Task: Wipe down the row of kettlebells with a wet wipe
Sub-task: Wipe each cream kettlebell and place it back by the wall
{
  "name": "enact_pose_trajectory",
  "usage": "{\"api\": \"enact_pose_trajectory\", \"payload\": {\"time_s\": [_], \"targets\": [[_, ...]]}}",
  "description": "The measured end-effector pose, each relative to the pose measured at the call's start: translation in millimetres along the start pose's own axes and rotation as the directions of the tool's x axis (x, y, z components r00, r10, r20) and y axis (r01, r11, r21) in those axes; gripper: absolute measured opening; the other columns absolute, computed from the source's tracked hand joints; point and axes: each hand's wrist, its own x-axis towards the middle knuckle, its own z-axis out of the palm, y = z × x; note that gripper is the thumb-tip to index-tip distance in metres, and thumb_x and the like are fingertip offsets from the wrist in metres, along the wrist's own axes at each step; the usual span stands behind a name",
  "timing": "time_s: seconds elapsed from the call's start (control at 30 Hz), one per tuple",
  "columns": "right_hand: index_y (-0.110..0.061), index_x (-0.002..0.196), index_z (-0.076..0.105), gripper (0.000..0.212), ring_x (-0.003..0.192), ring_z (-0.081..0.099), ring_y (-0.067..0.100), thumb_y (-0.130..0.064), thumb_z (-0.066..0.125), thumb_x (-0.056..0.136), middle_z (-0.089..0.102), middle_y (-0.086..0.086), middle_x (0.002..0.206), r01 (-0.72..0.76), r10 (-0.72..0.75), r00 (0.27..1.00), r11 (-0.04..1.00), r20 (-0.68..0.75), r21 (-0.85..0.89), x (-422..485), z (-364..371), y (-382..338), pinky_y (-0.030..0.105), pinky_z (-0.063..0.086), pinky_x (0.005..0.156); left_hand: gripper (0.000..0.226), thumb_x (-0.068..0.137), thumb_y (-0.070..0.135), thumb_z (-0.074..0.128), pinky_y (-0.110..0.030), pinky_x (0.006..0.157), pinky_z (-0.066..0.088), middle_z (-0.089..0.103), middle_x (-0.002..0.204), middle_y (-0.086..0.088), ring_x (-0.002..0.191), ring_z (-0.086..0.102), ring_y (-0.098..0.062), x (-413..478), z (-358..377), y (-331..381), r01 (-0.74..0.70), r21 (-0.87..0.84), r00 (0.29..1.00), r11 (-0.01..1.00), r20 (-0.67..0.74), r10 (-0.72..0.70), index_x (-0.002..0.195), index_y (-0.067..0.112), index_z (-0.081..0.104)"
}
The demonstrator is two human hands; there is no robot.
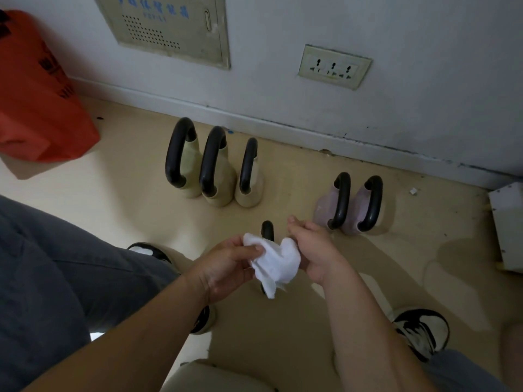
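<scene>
A crumpled white wet wipe (276,261) hangs between both my hands above the floor. My left hand (226,267) pinches its left edge, and my right hand (314,250) grips its right side. Three beige kettlebells (218,176) with black handles stand side by side near the wall. Two pale purple kettlebells (353,210) stand to their right. The black handle of another kettlebell (267,230) shows just behind the wipe; its body is hidden by my hands.
An orange bag (36,100) lies at the far left by the wall. A white box (509,222) sits at the right edge. A wall socket (334,67) is above the kettlebells. My shoes (424,332) stand on the beige floor on either side.
</scene>
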Motion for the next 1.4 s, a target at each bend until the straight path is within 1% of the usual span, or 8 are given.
{"api": "enact_pose_trajectory", "payload": {"time_s": [0.2,0.33,0.6,0.77,1.0,1.1,1.27,1.4], "targets": [[-0.012,0.118,0.075,0.082,0.108,0.072,0.03,-0.083,0.061,0.079,0.077,0.016,0.115,-0.209,0.231,0.948,0.971,0.218,-0.12,-12,-6,-7,0.048,0.057,0.099,0.039,0.099,0.005,0.053,-0.046,0.105,0.046,0.053,0.137,-0.03,0.124,0.055,-0.04,5,12,9,-0.071,-0.011,0.997,0.997,0.031,0.071,0.136,-0.006,0.05],[-0.01,0.118,0.076,0.056,0.093,0.072,0.021,-0.059,0.059,0.096,0.077,0.01,0.107,-0.031,0.063,0.948,0.994,0.312,-0.106,-12,-19,-8,0.036,0.058,0.082,0.036,0.101,0.007,0.05,-0.046,0.102,0.048,0.054,0.134,-0.033,0.122,0.056,-0.041,10,22,14,-0.116,-0.027,0.993,0.993,-0.018,0.116,0.134,-0.007,0.052],[-0.009,0.102,0.062,0.036,0.09,0.065,0.024,-0.041,0.048,0.107,0.066,0.019,0.096,0.264,-0.278,0.939,0.96,-0.201,-0.097,7,-4,-3,0.043,0.058,0.085,0.012,0.088,-0.007,0.063,-0.043,0.091,0.057,0.072,0.105,-0.019,0.096,0.07,-0.033,1,16,4,-0.008,0.197,0.99,0.98,-0.138,0.036,0.092,0.004,0.063],[-0.01,0.091,0.052,0.042,0.069,0.049,0.017,-0.047,0.042,0.107,0.048,0.003,0.074,0.333,-0.376,0.9,0.92,-0.221,-0.207,7,14,2,0.033,0.041,0.065,0.019,0.082,-0.008,0.057,-0.036,0.063,0.05,0.052,0.07,-0.014,0.061,0.053,-0.024,-2,2,8,0.028,0.045,0.989,0.999,-0.144,-0.022,0.075,0.009,0.053],[-0.009,0.084,0.051,0.039,0.073,0.054,0.02,-0.04,0.048,0.107,0.056,0.004,0.079,0.235,-0.297,0.923,0.938,-0.243,-0.256,18,25,32,0.033,0.042,0.064,0.014,0.085,0.005,0.056,-0.039,0.073,0.056,0.064,0.095,-0.016,0.079,0.061,-0.025,3,-13,-1,0.15,0.149,0.883,0.977,-0.464,-0.065,0.096,0.003,0.064],[-0.01,0.087,0.058,0.038,0.081,0.062,0.024,-0.042,0.051,0.105,0.064,0.006,0.085,0.175,-0.224,0.94,0.964,-0.257,-0.199,25,27,39,0.033,0.047,0.067,0.015,0.088,0.014,0.055,-0.038,0.076,0.058,0.062,0.116,-0.011,0.086,0.062,-0.021,7,-14,-4,0.255,0.525,0.651,0.812,-0.714,0.257,0.102,0.014,0.061],[-0.015,0.093,0.073,0.05,0.085,0.071,0.024,-0.054,0.044,0.105,0.075,0.003,0.089,0.026,-0.016,0.966,0.999,-0.26,0.036,43,18,42,0.037,0.058,0.075,0.049,0.101,0.037,0.043,-0.036,0.108,0.042,0.025,0.152,0.002,0.134,0.038,-0.019,22,54,-17,0.021,0.929,0.823,0.37,-0.226,0.522,0.147,0.022,0.034],[-0.02,0.102,0.076,0.073,0.104,0.072,0.028,-0.071,0.023,0.102,0.079,0.007,0.111,-0.171,0.19,0.979,0.962,-0.075,0.214,55,1,62,0.041,0.056,0.091,0.077,0.097,0.036,0.048,-0.034,0.105,0.043,0.025,0.149,-0.014,0.131,0.044,-0.029,51,83,-36,0.201,0.941,0.842,0.274,-0.309,0.442,0.154,0.004,0.009]]}}
